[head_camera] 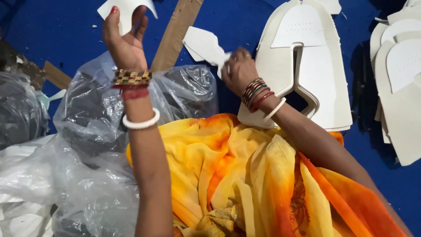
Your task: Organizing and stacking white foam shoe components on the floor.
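White cut-out piece (127, 11), a flat shape with a curved notch, sits at the top left of the head view, pinched between the thumb and fingers of the left hand (126, 41), which is raised with the palm toward the camera. The right hand (238, 70) is closed around a second white piece (205, 46), gripping it at its lower corner, just left of a stack of white shoe-shaped sheets (302, 74) lying on the blue floor (245, 22). The two hands are well apart, each clamped on its own piece. Both wrists carry bangles. A strip of brown cardboard (177, 33) lies on the floor between the hands. Clear plastic bags (96, 118) are heaped at the left, beneath the left forearm. An orange and yellow cloth (245, 175) covers the lap below. More white sheets (401, 79) are stacked at the right edge.
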